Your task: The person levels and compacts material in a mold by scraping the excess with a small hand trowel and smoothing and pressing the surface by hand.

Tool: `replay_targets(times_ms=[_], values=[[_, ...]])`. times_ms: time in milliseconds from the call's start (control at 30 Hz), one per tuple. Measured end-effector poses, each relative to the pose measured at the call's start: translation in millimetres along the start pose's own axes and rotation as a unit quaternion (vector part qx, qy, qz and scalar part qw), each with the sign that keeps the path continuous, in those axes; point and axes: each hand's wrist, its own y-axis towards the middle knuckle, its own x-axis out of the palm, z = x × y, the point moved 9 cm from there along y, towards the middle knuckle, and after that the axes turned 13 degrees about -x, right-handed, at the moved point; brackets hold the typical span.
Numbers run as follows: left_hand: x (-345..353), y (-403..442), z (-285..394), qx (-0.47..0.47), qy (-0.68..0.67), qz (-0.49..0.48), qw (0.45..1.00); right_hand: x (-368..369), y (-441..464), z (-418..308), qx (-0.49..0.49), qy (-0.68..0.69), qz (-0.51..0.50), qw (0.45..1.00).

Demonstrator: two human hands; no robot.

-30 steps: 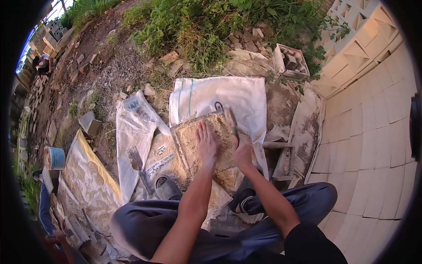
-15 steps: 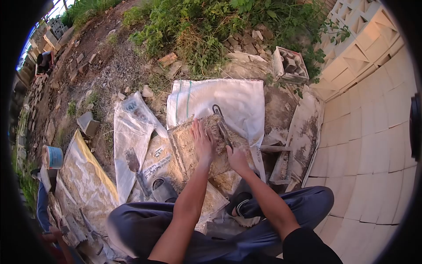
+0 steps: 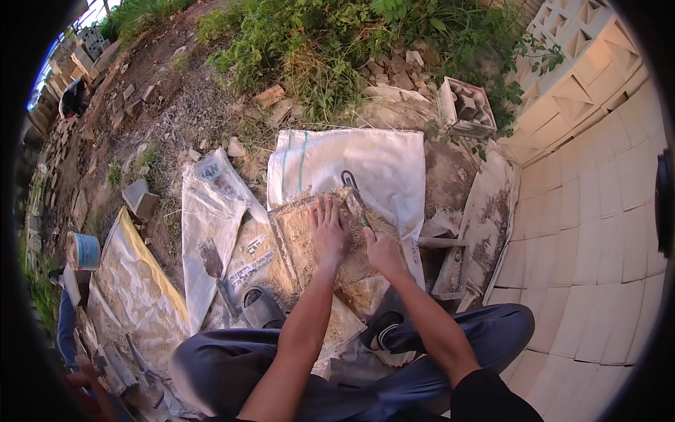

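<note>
Left hand (image 3: 332,235) laid flat on tan grainy fill (image 3: 297,232) in square dark-edged frame (image 3: 302,202); right hand (image 3: 383,253) clamped on slim dark hand tool (image 3: 357,209).
Fill looks rough, crumbly; frame overlaps green-striped white woven sack (image 3: 383,155).

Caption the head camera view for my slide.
Left hand spread on a sandy square slab, right hand gripping a tool, white sack beyond.
</note>
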Motion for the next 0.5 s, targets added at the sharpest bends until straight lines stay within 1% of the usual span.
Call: replay_targets(times_ms=[33,67,133,167,200,233,267,333,367,433,467,500], values=[[17.2,-10.2,4.4,0.050,0.034,-0.090,0.994,-12.5,-2.8,-8.8,0.002,0.015,-0.009,1.000],[19.5,-11.4,4.0,0.050,0.034,-0.094,0.994,-24.0,-1.6,-19.1,0.006,0.014,-0.011,1.000],[13.1,-9.1,-0.7,0.023,-0.101,-0.082,0.991,-54.0,0.8,-38.7,-0.012,0.109,0.109,0.988],[15.6,-11.6,-3.9,0.021,-0.098,-0.085,0.991,-42.0,-4.1,-34.1,-0.009,0.111,0.106,0.988],[0.9,-9.7,-13.8,-0.025,-0.084,0.027,0.996,-26.1,-11.2,-22.6,0.000,0.084,0.107,0.991],[-16.0,-11.0,-20.2,-0.070,-0.073,0.141,0.985,-14.7,-16.3,-11.6,0.005,0.055,0.111,0.992],[-18.3,-11.3,-18.1,-0.068,-0.077,0.144,0.984,-4.1,-19.2,-0.7,0.002,0.053,0.115,0.992],[0.8,-8.6,-1.1,0.013,-0.013,-0.012,1.000,21.6,-16.5,9.5,0.008,-0.058,0.008,0.998],[-6.1,-0.5,0.9,0.018,-0.014,-0.004,1.000,16.8,-7.5,10.7,0.003,-0.056,0.016,0.998],[8.0,-11.1,9.3,0.033,-0.044,-0.194,0.979,-7.4,-2.5,3.2,0.000,0.004,0.009,1.000],[13.6,-10.1,8.8,0.036,-0.044,-0.194,0.979,-21.5,2.3,-8.4,0.002,0.005,0.012,1.000],[-1.0,-3.5,-2.6,-0.003,-0.087,-0.054,0.995,-43.3,5.3,-23.3,-0.008,0.050,0.061,0.997]])
